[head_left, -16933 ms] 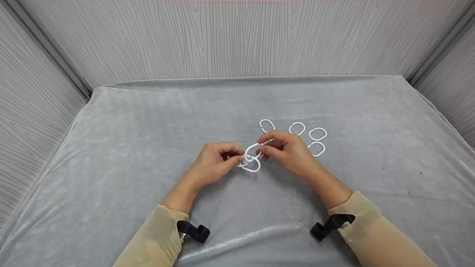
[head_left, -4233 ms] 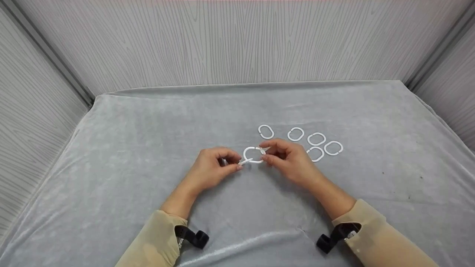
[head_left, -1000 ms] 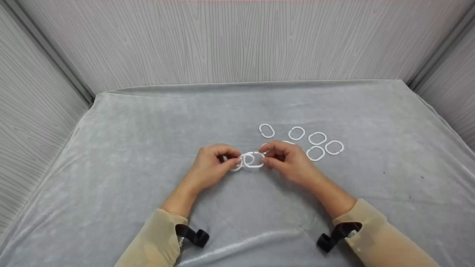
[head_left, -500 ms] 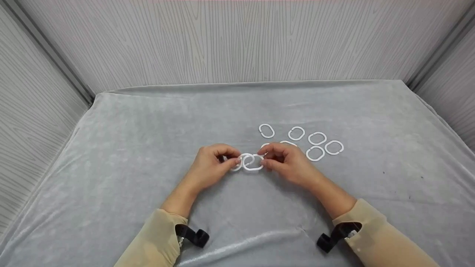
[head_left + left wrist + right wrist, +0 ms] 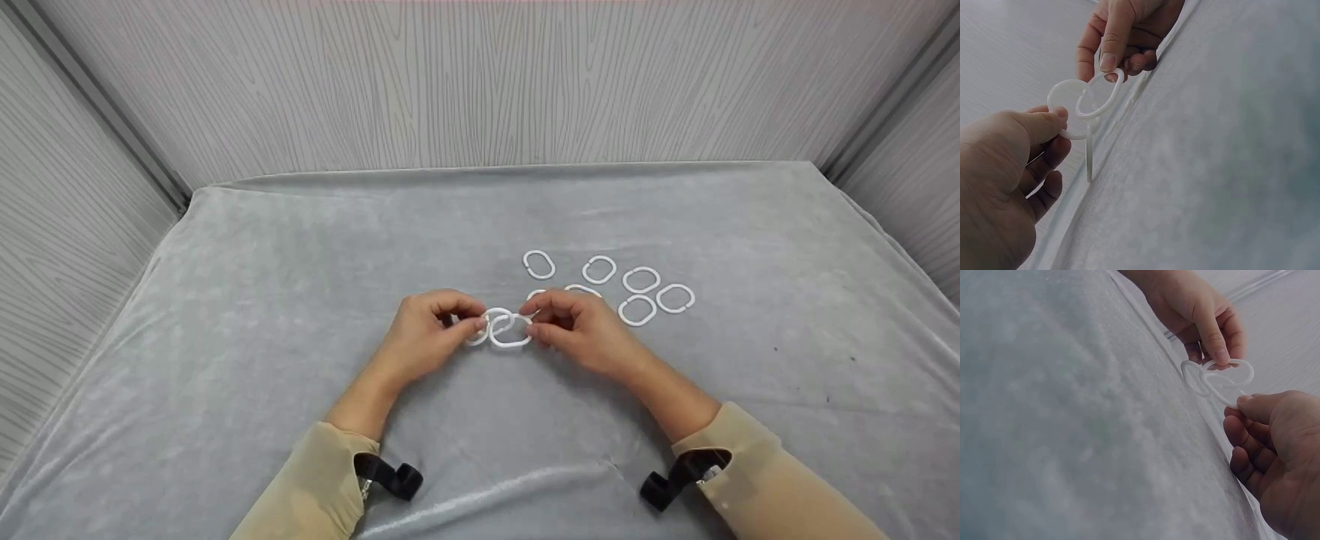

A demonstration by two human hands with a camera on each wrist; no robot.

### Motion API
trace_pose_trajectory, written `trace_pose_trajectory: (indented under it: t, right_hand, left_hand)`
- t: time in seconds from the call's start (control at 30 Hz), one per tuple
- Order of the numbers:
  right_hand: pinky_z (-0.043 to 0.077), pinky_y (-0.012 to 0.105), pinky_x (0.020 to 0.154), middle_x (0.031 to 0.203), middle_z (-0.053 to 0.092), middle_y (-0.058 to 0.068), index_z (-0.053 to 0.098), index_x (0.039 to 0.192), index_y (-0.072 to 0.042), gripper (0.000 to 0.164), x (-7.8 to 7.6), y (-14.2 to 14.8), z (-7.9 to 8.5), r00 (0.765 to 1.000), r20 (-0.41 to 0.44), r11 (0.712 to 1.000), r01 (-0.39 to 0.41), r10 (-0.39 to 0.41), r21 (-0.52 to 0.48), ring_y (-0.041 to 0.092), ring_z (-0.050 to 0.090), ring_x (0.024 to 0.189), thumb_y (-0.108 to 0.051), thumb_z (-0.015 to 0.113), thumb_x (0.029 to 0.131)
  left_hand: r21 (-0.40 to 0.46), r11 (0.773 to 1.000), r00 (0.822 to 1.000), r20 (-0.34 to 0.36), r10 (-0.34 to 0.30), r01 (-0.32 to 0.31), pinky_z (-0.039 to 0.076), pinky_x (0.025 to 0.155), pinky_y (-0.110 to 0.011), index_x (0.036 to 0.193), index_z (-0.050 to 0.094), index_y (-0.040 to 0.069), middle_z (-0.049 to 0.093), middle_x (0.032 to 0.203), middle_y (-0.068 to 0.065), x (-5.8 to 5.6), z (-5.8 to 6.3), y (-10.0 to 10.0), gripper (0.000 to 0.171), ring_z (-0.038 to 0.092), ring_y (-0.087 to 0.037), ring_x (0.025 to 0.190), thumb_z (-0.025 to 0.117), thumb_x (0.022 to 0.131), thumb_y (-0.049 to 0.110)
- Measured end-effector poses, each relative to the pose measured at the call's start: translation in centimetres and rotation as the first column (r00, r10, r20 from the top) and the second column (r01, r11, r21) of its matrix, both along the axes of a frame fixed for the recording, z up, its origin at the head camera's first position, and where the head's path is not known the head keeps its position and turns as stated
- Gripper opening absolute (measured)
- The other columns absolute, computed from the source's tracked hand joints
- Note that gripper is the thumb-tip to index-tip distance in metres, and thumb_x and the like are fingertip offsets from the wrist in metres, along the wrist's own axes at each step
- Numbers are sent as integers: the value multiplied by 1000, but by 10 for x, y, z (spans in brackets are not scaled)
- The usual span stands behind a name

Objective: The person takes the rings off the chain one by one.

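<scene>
In the head view both hands meet near the middle of the cloth-covered table. The left hand [image 5: 431, 334] pinches a white oval plastic ring [image 5: 498, 310] between thumb and index finger. The right hand [image 5: 581, 326] pinches a second such ring [image 5: 511, 345] at its right end. These two rings overlap and look hooked through each other; the left wrist view shows a small gap in the right hand's ring [image 5: 1120, 84]. A third ring [image 5: 1089, 157] hangs below the left hand's ring, seen edge-on. The fingertips hide parts of both held rings.
Several loose white rings, among them one at the back [image 5: 539, 252] and one at the far right [image 5: 676, 286], lie behind and right of the right hand, which partly covers two. Grey cloth [image 5: 300, 247] covers the table. Pale wood-grain panels [image 5: 480, 82] enclose it.
Over the last second the right hand's ring has shifted slightly left and down, overlapping the left ring more. The left hand has barely moved. One far-right loose ring was absent in the oldest frame.
</scene>
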State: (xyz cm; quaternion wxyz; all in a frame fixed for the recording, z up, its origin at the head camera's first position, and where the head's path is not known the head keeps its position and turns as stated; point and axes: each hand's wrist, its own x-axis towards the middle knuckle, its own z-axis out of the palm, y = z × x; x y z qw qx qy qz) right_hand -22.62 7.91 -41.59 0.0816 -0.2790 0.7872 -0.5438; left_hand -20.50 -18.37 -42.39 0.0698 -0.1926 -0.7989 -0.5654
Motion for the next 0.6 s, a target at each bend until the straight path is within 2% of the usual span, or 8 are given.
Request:
trace_pose_trajectory:
  t: [0.23,0.6]
  right_hand:
    - [49,21,65,88,73,16,73,116,1,21,0,0,0,1000,25,1000,-10,10,-2,11,63,73,0,75,95]
    - [50,21,65,88,73,14,74,115,0,20,1,-1,0,1000,29,1000,-7,7,0,11,63,73,-1,75,96]
  left_hand:
    - [16,1000,1000,12,-5,4,48,68,-25,98,82,3,77,88,-1,0,0,0,8,61,-14,75,82,90,2]
    - [8,1000,1000,15,4,-4,49,71,-26,99,82,4,77,89,0,0,1,-1,9,62,-15,77,82,90,2]
